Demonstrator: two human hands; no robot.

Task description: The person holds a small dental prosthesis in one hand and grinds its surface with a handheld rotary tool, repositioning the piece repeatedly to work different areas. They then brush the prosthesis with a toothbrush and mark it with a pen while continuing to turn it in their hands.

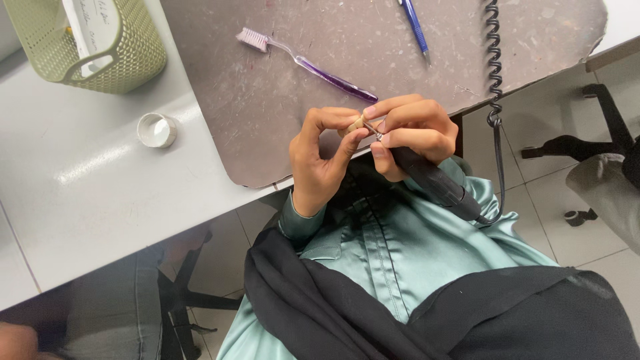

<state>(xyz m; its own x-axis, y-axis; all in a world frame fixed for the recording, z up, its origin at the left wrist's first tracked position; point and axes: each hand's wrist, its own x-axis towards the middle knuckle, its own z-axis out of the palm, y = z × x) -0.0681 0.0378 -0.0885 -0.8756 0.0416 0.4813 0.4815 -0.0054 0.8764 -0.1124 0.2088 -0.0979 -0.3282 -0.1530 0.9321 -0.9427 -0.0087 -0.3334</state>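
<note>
- Piece (357, 125): small and tan, pinched in my left hand (320, 160) over the mat (280, 100) edge.
- My right hand (410, 130) grips the rotary tool (437, 181), tip on the piece.
- Risk, I judge: the tip could skid onto a fingertip, or the piece drop to the floor.

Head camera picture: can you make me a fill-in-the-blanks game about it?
The toothbrush on the mat has a ___ handle.
The left hand pinches a small beige piece; the right hand holds a black tool with a coiled ___ attached.
The white cap lies near the green ___.
Missing words: purple, cord, basket.
</note>
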